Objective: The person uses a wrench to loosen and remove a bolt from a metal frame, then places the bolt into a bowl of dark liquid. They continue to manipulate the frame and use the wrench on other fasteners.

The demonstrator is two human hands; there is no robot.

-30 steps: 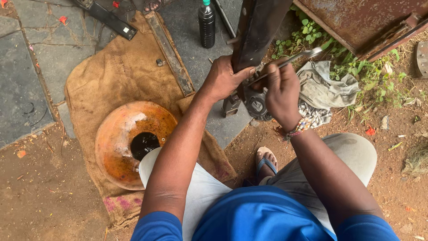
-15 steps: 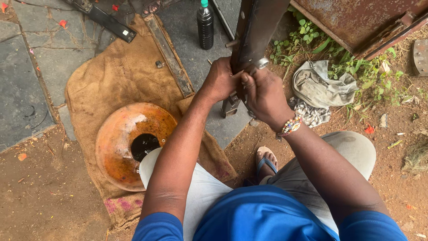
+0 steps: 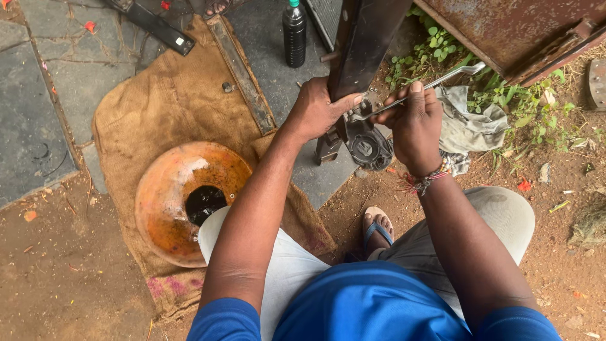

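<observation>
Rusty steel bar (image 3: 363, 44) gripped by left hand (image 3: 315, 110), spanner (image 3: 429, 85) clasped in right hand (image 3: 416, 123) beside it, orange basin (image 3: 164, 196) set well left.

Blue short-sleeved shirt (image 3: 372, 303); pale grey trousers (image 3: 499, 221); blue-strapped sandal (image 3: 377, 228) on one foot. Beaded bracelet (image 3: 432, 180) with red threads at right wrist. Left hand (image 3: 315, 110) and right hand (image 3: 413, 123) bare.

Wrench (image 3: 435, 81): slim silver metal, tilted, open jaw end up to the right over the weeds, lower end at the black fitting.
Dark steel bar (image 3: 363, 47): rusty brown, standing nearly upright.
Black round fitting (image 3: 367, 147): greasy, fixed at the bar's lower end, just above the ground.
</observation>
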